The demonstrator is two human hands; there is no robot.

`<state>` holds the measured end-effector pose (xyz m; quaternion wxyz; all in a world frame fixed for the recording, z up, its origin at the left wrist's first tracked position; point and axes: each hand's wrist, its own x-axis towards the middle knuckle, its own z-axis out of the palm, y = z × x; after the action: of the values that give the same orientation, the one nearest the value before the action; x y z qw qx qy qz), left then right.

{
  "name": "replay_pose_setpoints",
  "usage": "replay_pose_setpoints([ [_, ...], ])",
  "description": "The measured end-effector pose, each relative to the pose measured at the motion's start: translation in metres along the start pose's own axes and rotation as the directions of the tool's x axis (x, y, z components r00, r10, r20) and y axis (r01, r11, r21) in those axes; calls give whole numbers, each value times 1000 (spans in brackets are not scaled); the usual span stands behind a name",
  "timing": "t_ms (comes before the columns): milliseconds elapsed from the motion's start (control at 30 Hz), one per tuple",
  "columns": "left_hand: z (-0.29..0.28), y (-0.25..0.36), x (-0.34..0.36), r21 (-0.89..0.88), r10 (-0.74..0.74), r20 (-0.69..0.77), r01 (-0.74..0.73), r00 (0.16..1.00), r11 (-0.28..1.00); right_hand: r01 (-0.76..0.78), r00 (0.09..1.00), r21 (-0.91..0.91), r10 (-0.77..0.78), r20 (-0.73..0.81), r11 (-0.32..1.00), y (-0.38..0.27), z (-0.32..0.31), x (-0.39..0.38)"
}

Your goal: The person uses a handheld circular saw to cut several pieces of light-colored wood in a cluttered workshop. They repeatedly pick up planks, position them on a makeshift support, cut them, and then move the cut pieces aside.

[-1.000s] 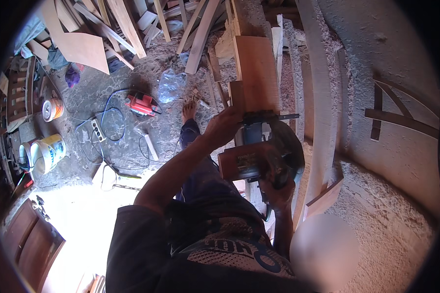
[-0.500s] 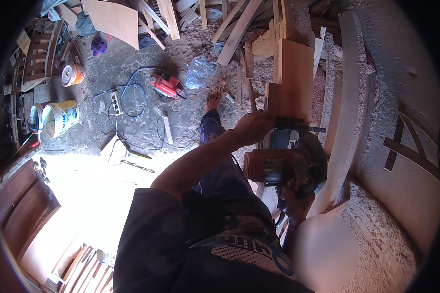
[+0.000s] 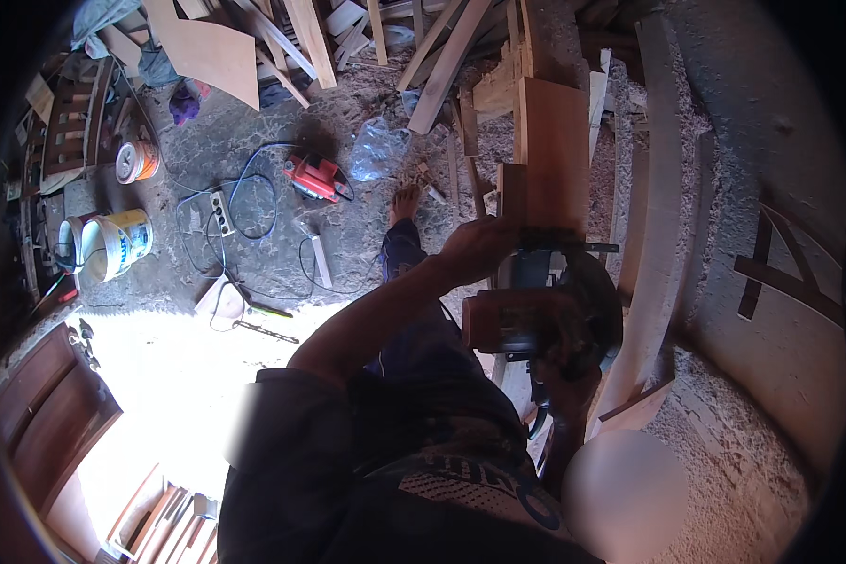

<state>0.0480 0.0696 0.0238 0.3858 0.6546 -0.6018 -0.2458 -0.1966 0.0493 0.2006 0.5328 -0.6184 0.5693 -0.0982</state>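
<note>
A circular saw (image 3: 512,320) with an orange-brown motor housing and a dark guard rests at the near end of a reddish wooden board (image 3: 556,155). My right hand (image 3: 570,383) is wrapped round the saw's rear handle, partly hidden in shadow. My left hand (image 3: 482,248) grips the left edge of the board, just ahead of the saw's base plate; its fingertips are hidden. A shorter wood piece (image 3: 511,188) lies along the board's left side, close to that hand. The blade is out of sight.
Scrap wood (image 3: 451,66) is piled at the far side. Long planks (image 3: 663,188) run along the right, among shavings (image 3: 724,451). On the floor to the left are a red power tool (image 3: 317,179), a power strip (image 3: 221,212), looped cables, and buckets (image 3: 122,242). My bare foot (image 3: 405,204) stands beside a plastic bag (image 3: 379,150).
The whole view has shifted slightly, with the board, saw and hands appearing a little further left. Both hands keep their holds, and the saw sits at about the same place on the board.
</note>
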Motion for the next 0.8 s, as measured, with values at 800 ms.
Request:
replay_pose_setpoints([
  [800,-9,27,23,20,-167,65,166,984,986,-48,998,-115,52,33,992,-15,5,-3],
])
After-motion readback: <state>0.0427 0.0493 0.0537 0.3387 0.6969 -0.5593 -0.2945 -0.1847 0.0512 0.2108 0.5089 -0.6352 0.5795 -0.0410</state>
